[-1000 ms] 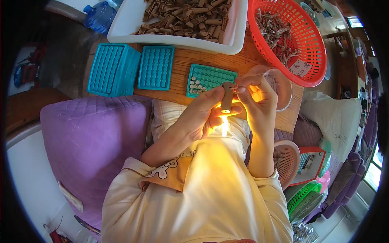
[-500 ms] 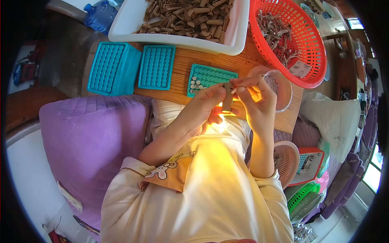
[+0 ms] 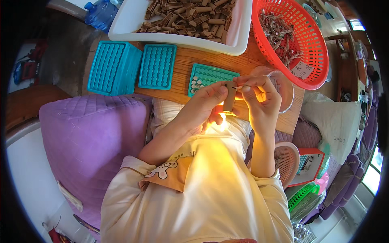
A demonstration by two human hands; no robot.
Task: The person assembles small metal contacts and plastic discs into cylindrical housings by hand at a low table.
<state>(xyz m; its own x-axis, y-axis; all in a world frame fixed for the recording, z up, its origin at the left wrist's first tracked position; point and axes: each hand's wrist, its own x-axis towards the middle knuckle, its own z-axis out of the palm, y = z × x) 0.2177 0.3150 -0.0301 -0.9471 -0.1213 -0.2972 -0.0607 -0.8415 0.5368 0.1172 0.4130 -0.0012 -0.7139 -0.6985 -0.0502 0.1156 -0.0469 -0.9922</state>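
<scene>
**Firm on the Left, Delicate on the Right**

In our left hand we had a brown tube gripped between thumb and fingers, held in front of our body around the near edge of the table. Our right hand was pinched on what looked like a thin sliver, close beside the tube's far end; whether the sliver touched it, we could not tell.

Done well, we judged, this called for a left grip firm enough to stop the tube rolling, yet light enough not to crush it, with the thumb clear of the far end. The right fingertips needed short, small movements (patience beat force here). The bright light caught the tube's near end most, so a slight turn might have shown the far end better.

Just beyond our hands, the teal tray held small white discs, best left unbumped.
</scene>
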